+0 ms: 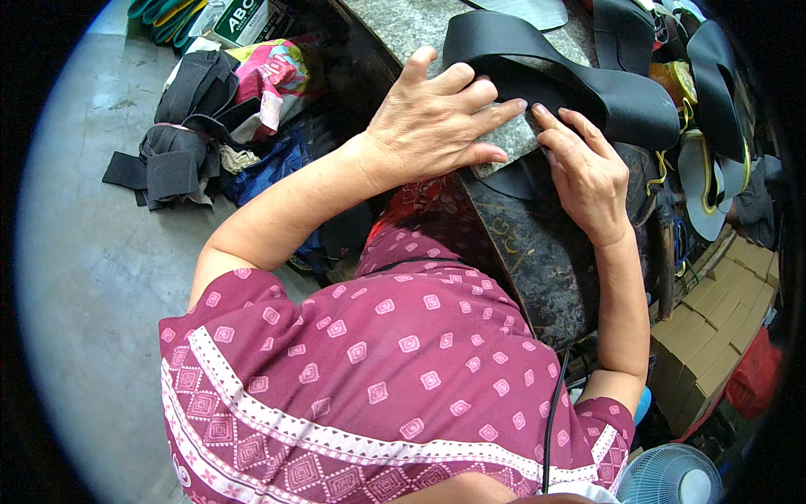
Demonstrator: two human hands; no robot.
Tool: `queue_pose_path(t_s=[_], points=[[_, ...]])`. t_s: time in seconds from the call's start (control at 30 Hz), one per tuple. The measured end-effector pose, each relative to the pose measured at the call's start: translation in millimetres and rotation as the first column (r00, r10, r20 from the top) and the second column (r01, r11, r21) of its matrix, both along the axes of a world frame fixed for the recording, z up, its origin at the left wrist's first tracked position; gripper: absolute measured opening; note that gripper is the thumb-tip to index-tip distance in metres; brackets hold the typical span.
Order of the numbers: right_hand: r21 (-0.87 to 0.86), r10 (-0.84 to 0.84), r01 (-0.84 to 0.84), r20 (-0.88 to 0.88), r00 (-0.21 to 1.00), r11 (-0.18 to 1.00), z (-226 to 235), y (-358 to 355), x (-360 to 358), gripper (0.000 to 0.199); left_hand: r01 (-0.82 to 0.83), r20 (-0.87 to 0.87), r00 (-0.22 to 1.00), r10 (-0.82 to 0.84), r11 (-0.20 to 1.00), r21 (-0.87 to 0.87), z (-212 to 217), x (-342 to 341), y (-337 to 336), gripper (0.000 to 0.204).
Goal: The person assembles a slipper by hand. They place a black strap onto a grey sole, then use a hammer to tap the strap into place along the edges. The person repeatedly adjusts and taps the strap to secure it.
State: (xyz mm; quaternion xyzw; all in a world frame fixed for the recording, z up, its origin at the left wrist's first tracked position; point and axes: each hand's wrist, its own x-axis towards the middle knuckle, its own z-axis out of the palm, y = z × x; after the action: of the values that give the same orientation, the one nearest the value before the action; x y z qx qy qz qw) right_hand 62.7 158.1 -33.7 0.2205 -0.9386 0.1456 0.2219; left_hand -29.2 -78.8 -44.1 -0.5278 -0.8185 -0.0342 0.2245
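Observation:
A wide, smooth black strap [625, 101], looped like a sandal upper, lies on a grey stone slab [403, 29]. Over the slab's near side, my left hand [445, 122] spreads its fingers and thumb, its knuckles close to the loop's left end. My right hand [590, 172] reaches in from the right with index and middle fingers stretched out, their tips by the loop's near edge. The two index fingertips almost meet. I see nothing held in either hand, though the right thumb is hidden. A thin dark rounded piece [510, 181] shows beneath the slab's near corner.
Under the slab is a dark, worn bench [546, 277]. Sandal soles [698, 181] and more black straps [716, 84] crowd the right side. Stacked cardboard [714, 315] and a fan [672, 475] stand lower right. Bundled black strips [180, 155] and cloth lie on the floor at left.

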Motion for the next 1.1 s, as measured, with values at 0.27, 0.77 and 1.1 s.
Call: queue_pose_path(t_s=[0.27, 0.77, 1.1], points=[[-0.065, -0.028, 0.027, -0.022, 0.999, 0.998, 3.4, -4.8, -4.0, 0.029, 0.016, 0.011, 1.000, -0.018, 0.995, 0.094, 1.4, 0.3, 13.5, 0.052], [-0.086, -0.115, 0.114, -0.013, 0.993, 0.990, 7.1, -10.6, -18.2, 0.036, 0.108, -0.099, 0.989, -0.110, 0.994, -0.024, 31.9, -30.0, 3.3, 0.007], [0.010, -0.008, 0.009, -0.021, 1.000, 1.000, 57.9, 12.8, -21.0, 0.015, 0.246, 0.344, 0.890, -0.298, 0.951, 0.189, 78.3, -39.7, -8.4, 0.021]])
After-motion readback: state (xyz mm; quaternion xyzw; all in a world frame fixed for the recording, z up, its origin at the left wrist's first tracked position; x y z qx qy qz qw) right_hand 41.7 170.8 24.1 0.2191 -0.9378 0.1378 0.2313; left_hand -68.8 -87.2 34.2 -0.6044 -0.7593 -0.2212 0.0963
